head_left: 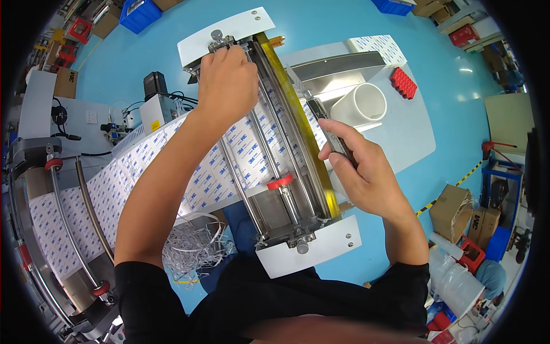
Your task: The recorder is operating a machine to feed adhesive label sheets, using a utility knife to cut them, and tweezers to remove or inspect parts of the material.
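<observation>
The printed sheet (103,200), white with blue marks, spreads left of and below the left fingers and runs under the roller frame (308,146). Well beyond those fingers, to the left, a blue crate (139,17) holds something pale. Below them, shredded strips (192,246) lie heaped; I cannot tell what contains them. The left hand (229,83) rests curled on the frame's far end; whether its fingers grip a part is hidden. The right hand (364,166) has its fingers clamped on a dark handheld tool (339,142) beside the yellow bar. Just beyond the right fingers, a white cylinder (352,109) shows its hollow inside. Right of and below them, pale strands hang over a cardboard box (447,215).
</observation>
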`<state>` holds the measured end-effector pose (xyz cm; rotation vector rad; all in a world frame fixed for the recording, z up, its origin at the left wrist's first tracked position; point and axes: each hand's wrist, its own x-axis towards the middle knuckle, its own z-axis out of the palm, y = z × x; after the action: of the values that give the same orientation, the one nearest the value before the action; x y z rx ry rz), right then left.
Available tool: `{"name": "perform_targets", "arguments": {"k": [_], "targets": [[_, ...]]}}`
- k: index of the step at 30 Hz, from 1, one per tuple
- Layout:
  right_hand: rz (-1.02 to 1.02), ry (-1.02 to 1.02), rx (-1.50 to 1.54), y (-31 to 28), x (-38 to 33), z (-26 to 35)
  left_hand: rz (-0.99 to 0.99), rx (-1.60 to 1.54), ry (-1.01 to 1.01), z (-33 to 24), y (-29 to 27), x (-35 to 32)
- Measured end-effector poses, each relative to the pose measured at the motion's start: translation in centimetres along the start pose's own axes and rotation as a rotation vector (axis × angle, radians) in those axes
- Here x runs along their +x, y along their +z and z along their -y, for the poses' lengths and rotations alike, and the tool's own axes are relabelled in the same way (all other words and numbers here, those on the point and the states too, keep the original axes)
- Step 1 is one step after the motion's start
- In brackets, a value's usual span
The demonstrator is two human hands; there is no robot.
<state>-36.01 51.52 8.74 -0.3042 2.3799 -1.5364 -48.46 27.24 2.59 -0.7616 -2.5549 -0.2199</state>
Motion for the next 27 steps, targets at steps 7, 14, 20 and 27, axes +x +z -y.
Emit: {"name": "perform_targets", "arguments": {"k": [7,14,20,27], "targets": [[0.007,0.054,0.13,-0.2,-0.3,-0.6,-0.053,-0.361,-0.423,0.9,-2.8,-0.2],[-0.005,0.048,0.307,-0.1,1.3,-0.5,-0.046,-0.507,-0.759,1.0,-6.5,-6.3],[0.065,0.074,0.341,0.5,5.5,0.2,0.027,-0.544,-0.815,0.5,-8.6,-9.3],[-0.035,-0.153,-0.224,2.8,12.2,1.0,0.003,-0.593,-0.668,-2.2,-4.8,-8.9]]}}
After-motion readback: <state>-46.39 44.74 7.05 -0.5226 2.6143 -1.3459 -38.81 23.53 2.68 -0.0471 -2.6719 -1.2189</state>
